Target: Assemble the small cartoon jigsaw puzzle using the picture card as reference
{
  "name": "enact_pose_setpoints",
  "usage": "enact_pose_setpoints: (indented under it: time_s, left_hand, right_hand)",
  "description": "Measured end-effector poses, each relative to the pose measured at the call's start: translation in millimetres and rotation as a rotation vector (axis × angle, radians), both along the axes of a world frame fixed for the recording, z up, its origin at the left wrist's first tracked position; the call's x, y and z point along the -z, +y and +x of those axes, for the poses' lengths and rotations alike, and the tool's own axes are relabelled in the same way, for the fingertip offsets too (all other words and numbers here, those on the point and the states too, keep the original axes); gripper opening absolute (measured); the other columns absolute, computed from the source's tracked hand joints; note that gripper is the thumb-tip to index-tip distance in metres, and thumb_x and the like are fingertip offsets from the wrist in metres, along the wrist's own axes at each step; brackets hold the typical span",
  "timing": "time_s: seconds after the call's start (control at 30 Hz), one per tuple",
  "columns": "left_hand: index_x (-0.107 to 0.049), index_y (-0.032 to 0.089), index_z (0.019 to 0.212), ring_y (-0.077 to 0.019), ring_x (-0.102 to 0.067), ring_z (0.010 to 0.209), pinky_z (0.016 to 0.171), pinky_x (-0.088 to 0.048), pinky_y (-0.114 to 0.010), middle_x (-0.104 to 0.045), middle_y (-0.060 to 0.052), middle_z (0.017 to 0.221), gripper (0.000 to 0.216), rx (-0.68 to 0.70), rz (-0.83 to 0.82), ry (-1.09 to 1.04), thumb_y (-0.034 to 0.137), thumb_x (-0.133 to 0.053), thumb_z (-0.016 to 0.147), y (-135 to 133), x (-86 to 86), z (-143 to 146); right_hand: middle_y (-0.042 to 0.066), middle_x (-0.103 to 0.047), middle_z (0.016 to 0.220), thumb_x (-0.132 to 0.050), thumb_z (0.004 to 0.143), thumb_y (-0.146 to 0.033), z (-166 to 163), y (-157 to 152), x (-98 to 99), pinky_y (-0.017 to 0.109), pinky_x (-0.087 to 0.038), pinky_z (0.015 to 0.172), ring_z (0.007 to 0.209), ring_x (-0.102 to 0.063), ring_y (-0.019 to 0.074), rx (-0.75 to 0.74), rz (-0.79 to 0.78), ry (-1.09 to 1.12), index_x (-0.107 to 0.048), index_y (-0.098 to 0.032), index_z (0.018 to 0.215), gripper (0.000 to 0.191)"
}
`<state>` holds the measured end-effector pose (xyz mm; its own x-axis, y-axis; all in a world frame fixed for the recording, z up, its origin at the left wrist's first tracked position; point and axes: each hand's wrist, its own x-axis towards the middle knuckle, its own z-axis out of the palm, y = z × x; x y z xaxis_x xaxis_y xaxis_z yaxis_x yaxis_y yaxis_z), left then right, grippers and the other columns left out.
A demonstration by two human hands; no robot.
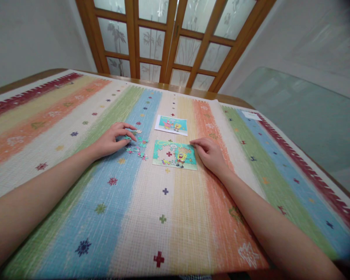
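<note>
A partly assembled jigsaw puzzle (181, 158) lies flat on the striped tablecloth, a yellow cartoon figure showing on its right side. Through gaps at its left and upper right the cloth is visible. My right hand (208, 153) rests at the puzzle's upper right corner, index finger stretched along the edge and the other fingers curled under; whether a piece is beneath them is hidden. To the left, my left hand (116, 138) hovers over or touches a heap of loose puzzle pieces (140, 149), its fingers apart and bent. Behind the puzzle sits a reference picture card (172, 125) with a white border.
The striped tablecloth (151, 217) covers a wooden table. A small white paper (251, 115) lies toward the far right. Beyond the far table edge stand wooden doors (166, 42) with patterned glass. A pale green panel (303, 116) is at the right.
</note>
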<state>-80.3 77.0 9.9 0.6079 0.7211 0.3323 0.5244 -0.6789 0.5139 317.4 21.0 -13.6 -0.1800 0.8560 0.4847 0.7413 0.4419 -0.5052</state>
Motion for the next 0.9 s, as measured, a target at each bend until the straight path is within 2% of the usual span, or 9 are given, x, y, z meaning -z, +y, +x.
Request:
enact_pose_setpoints:
  time_s: [0.27,0.57,0.9]
  left_hand:
    - [-0.074,0.027,0.101,-0.0268,-0.048,0.130,0.116,-0.032,-0.052,-0.056,-0.008,0.138,0.025,0.139,0.036,0.128,0.048,-0.063,0.091,1,5.3,0]
    - [-0.073,0.027,0.101,-0.0278,-0.050,0.128,0.114,-0.033,-0.052,-0.057,-0.009,0.135,0.030,0.132,0.037,0.149,0.053,-0.062,0.091,-1,6.0,0]
    - [-0.067,0.021,0.099,-0.0269,-0.055,0.119,0.106,-0.041,-0.047,-0.062,-0.011,0.123,0.026,0.111,0.103,0.158,0.045,-0.058,0.095,-16,0.7,12]
  right_hand:
    - [0.007,-0.075,0.095,-0.052,0.089,-0.020,1,-1,-0.7,0.043,-0.051,0.086,0.091,-0.067,0.0240,-0.005,-0.011,0.006,-0.074,-0.023,0.095,0.023]
    - [0.007,-0.075,0.094,-0.052,0.089,-0.020,-2,-1,-2.9,0.043,-0.051,0.086,0.092,-0.067,0.0243,0.004,-0.018,0.010,-0.074,-0.024,0.094,0.024]
    - [0.007,-0.075,0.096,-0.052,0.088,-0.020,1,0,0.3,0.043,-0.052,0.086,0.092,-0.067,0.0242,0.000,-0.022,0.004,-0.074,-0.024,0.095,0.023]
